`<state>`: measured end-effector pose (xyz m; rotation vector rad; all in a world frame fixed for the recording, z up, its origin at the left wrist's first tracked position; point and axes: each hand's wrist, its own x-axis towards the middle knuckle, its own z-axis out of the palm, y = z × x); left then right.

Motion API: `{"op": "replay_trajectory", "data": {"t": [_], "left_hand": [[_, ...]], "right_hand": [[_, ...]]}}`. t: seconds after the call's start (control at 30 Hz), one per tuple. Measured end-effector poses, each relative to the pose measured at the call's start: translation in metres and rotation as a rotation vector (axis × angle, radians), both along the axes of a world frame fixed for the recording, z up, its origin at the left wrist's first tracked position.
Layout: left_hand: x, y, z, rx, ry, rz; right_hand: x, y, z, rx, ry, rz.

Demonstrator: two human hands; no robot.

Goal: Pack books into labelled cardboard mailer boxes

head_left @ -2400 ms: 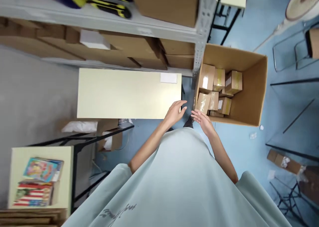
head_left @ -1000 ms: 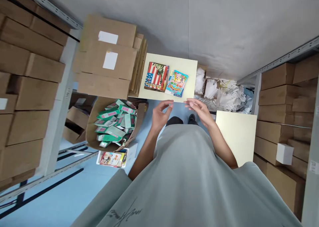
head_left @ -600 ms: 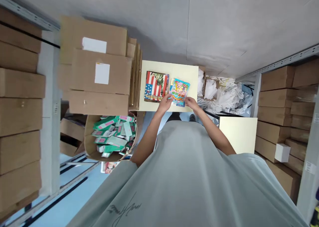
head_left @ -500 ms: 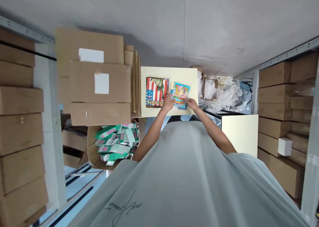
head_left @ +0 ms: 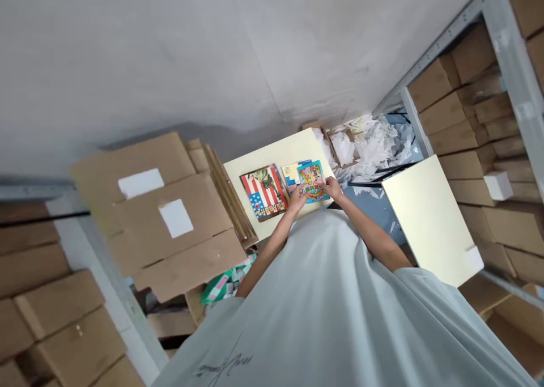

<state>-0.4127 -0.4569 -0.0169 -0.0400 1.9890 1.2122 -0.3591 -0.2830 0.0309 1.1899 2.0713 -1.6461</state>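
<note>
A colourful blue-edged booklet with cartoon pictures is held between my two hands over the small cream table. My left hand grips its lower left side, fingers closed at the edge. On the right side, my right hand pinches the lower right edge. Partly covered by this booklet lies a pale yellow and blue booklet. Left of them rests a book with a red-and-white striped, flag-like cover, apparently on top of another dark-edged one.
Flattened cardboard boxes stand left of the table. Below them, a carton holds green and white packets. White crumpled paper piles up at the right, near a cream panel. Shelves of brown boxes line the right side.
My view has tilted and turned, so the table now appears slanted. The colourful booklet has shifted right, showing more of the yellow one beneath. Both hands still hold the booklet.
</note>
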Motion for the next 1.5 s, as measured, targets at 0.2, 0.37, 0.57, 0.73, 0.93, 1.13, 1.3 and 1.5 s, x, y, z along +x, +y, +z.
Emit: {"op": "replay_trajectory", "data": {"t": [0.2, 0.37, 0.57, 0.73, 0.93, 1.13, 1.3, 1.5], "left_hand": [[0.027, 0.059, 0.057, 0.103, 0.329, -0.313], [0.056, 0.14, 0.14, 0.37, 0.788, -0.917], [0.11, 0.243, 0.149, 0.409, 0.694, -1.137], [0.173, 0.32, 0.126, 0.352, 0.127, -0.789], [0.248, 0.38, 0.143, 0.454, -0.339, -0.574], [0.284, 0.422, 0.173, 0.459, -0.348, -0.691], [0.292, 0.458, 0.179, 0.461, -0.258, -0.822], [0.293, 0.479, 0.194, 0.558, 0.076, -1.001]], "right_hand": [[0.08, 0.041, 0.04, 0.157, 0.093, -0.244], [0.171, 0.091, 0.095, 0.41, 0.137, -0.185], [0.268, 0.143, 0.134, 0.561, 0.249, -0.317], [0.361, 0.188, 0.122, 0.6, 0.327, -0.927], [0.433, 0.228, 0.095, 0.149, 0.497, -1.093], [0.467, 0.261, 0.104, 0.176, 0.611, -1.149], [0.475, 0.269, 0.11, 0.277, 0.596, -1.218], [0.475, 0.279, 0.109, 0.255, 0.573, -1.315]]}}
